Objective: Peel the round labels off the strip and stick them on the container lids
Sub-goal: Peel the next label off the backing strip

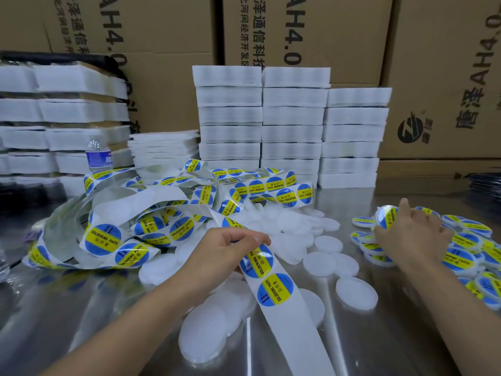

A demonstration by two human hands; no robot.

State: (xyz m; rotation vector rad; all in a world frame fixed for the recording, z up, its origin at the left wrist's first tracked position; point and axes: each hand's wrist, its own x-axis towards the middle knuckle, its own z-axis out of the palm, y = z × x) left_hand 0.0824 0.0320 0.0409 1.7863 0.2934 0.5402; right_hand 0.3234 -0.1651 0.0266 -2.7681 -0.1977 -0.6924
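Label strip (287,321) across lower centre, tail free toward the bottom edge; pinched at mid-frame by left hand (227,248), fingers curled, presenting the next label. Blank lids (356,293) loose beside it, within reach. Bare table (379,343) at lower right for movement. Right hand (412,240) at right, curled round a labelled lid (386,217) over the finished pile (466,256). White stacks (292,123) closing the far edge.

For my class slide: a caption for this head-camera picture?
Left hand grips the label strip; right hand holds a labelled lid by the pile.

Shiny metal table (67,308) bears lids (356,293), label strip (298,335), white stacks (291,123).
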